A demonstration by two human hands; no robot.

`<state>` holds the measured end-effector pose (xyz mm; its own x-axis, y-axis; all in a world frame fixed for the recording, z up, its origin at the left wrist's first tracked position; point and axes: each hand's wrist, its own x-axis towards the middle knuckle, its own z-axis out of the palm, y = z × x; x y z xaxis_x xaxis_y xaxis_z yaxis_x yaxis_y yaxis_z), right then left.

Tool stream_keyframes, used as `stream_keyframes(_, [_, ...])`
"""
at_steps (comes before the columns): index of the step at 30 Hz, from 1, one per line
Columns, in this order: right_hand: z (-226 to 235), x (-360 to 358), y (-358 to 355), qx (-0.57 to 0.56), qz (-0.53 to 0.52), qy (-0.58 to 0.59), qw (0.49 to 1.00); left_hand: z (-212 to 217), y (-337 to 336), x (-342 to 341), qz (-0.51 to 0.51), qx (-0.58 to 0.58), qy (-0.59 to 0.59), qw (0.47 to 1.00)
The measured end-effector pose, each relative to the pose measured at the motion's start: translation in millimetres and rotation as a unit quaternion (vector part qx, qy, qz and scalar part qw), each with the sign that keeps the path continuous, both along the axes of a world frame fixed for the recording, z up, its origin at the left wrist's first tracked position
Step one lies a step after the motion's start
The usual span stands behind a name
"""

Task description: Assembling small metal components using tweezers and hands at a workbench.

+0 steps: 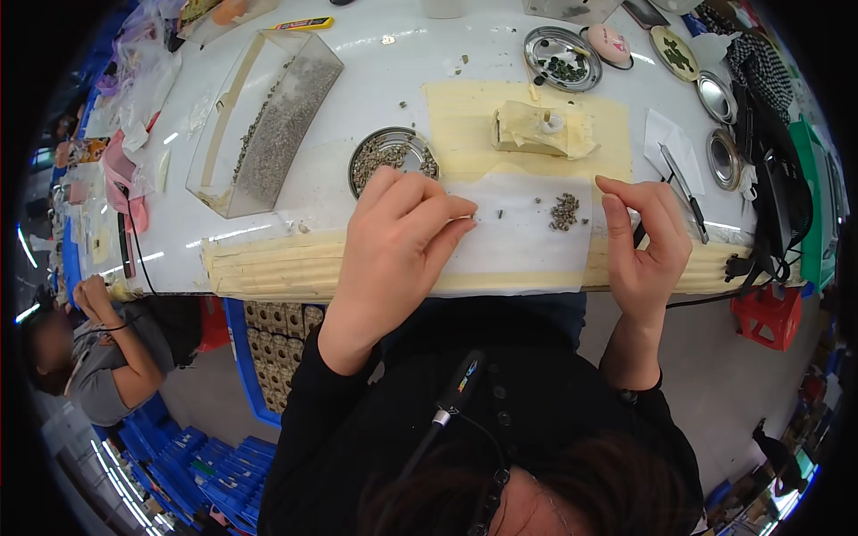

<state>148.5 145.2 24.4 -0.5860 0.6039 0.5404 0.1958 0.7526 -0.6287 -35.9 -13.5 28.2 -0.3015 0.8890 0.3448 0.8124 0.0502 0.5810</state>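
Observation:
My left hand [393, 246] is closed in a pinch at the left side of a white sheet [509, 255]. Whatever lies between its thumb and forefinger is too small to make out. Just beyond that hand stands a round metal dish [356, 181] holding many small grey-brown pieces [380, 158]. On the sheet, a little pile of similar pieces [565, 213] lies near my right hand [651, 234], and a single piece [500, 213] sits apart by my left fingertips. The right thumb and forefinger are slightly apart, with nothing visible between their tips. A dark bit shows behind that palm.
A taped block [527, 129] stands beyond the sheet. Tweezers [684, 192] lie right of my right hand. A clear bin [281, 125] of grey pieces is at left. Metal dishes [563, 58] stand at the back right. Another person [116, 357] sits at left.

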Motion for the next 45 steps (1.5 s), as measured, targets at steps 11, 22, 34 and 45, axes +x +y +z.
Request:
stream_keyframes(11, [1.4,-4.0,-11.0,-0.018,0.054,0.015,0.998,-5.2,-2.0,8.4,0.017,-0.001,-0.207,0.978])
stream_keyframes(22, [6.5,-37.3,-35.5,-0.004,0.169,0.107,0.98,-12.4,-6.3,20.4,-0.063,0.154,-0.667,0.727])
stream_keyframes(34, [5.1,-36.4,-34.2,-0.014,0.152,0.109,0.982,-2.0,-4.6,29.6,-0.016,0.112,-0.63,0.768])
stream_keyframes(45, [2.1,-35.6,-35.1,-0.047,0.149,0.108,0.982,-5.0,-2.7,34.1,-0.011,0.148,-0.562,0.814])
